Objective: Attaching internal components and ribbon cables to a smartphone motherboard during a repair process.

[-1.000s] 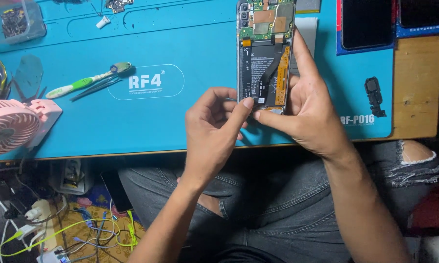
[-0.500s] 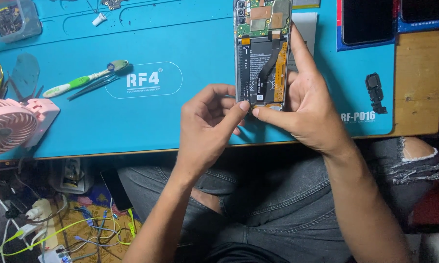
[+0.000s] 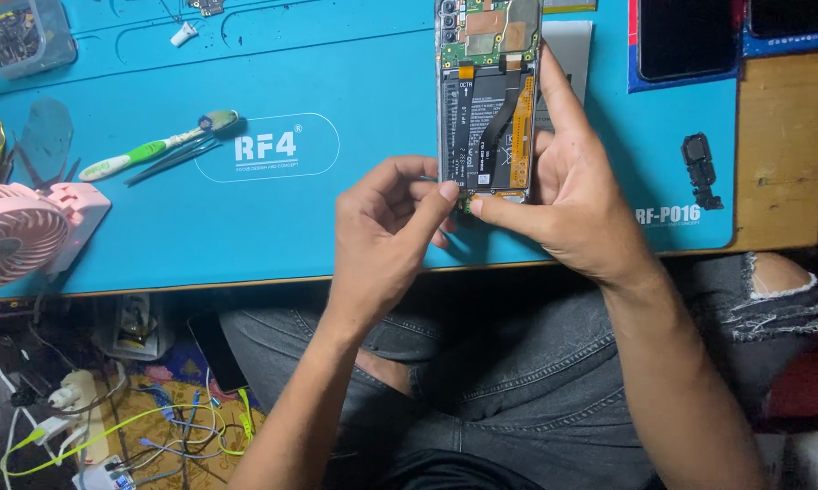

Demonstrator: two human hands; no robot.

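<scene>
My right hand [image 3: 572, 195] grips the opened phone [image 3: 488, 95] at upper centre on the blue mat [image 3: 273, 218]; my left hand [image 3: 382, 236] fingers pinch at its bottom edge.

Both forearms rise from the lower edge and converge near centre. My left hand [image 3: 386, 240] is curled, knuckles up, its index fingertip and thumb pinched together and pointing right. My right hand [image 3: 568, 195] is turned palm-left, index finger extended straight upward, the remaining fingers curved, thumb reaching left until its tip nearly meets my left fingertip. Both wrists are bare.
</scene>
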